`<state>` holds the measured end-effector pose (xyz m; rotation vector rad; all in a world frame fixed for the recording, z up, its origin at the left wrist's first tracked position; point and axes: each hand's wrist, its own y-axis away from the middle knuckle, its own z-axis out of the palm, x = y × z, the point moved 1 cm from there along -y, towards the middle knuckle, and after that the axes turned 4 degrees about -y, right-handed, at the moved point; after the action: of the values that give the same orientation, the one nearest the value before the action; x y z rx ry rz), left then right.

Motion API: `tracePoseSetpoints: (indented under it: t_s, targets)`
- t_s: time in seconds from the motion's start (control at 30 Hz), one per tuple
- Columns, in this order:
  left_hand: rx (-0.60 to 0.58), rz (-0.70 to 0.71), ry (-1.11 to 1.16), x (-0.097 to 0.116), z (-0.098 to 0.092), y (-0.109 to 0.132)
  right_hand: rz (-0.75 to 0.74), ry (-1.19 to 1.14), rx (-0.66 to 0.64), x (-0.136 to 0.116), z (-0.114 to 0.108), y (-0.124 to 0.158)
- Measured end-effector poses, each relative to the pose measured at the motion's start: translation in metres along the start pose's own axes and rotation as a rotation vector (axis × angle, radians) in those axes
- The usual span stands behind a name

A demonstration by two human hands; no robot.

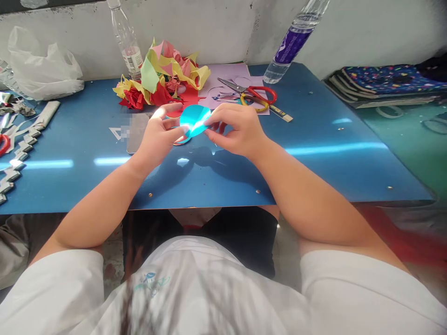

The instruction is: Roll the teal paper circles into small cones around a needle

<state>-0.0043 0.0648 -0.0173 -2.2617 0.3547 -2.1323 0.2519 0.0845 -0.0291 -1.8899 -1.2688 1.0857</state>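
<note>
A bright blue, rounded piece of paper is held up over the blue table between my two hands. My left hand pinches its lower left side with the thumb, while the upper fingers curve above. At the right edge, the thumb and fingers of my right hand close on the same paper. Just behind my hands are red paper and purple paper. Scissors with red and yellow handles lie on the purple sheet. A phone lies partly behind my left hand.
Crumpled paper flowers and a clear bottle stand at the back. A purple-labelled bottle is back right. A plastic bag and folded strip lie left on the table; notebooks are far right.
</note>
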Motion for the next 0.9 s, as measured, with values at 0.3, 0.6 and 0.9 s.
tracePoseSetpoints:
  t_s: [0.3, 0.6, 0.9]
  targets:
    - [0.016, -0.018, -0.022, 0.004, 0.003, 0.003, 0.169, 0.006, -0.160, 0.007, -0.001, 0.002]
    - [0.055, 0.059, -0.090, 0.009, 0.007, 0.006, 0.150, -0.048, -0.066, 0.009, 0.009, 0.005]
    - [-0.073, 0.089, -0.010, 0.006, 0.012, 0.010, 0.271, -0.230, 0.147, -0.004, 0.018, 0.007]
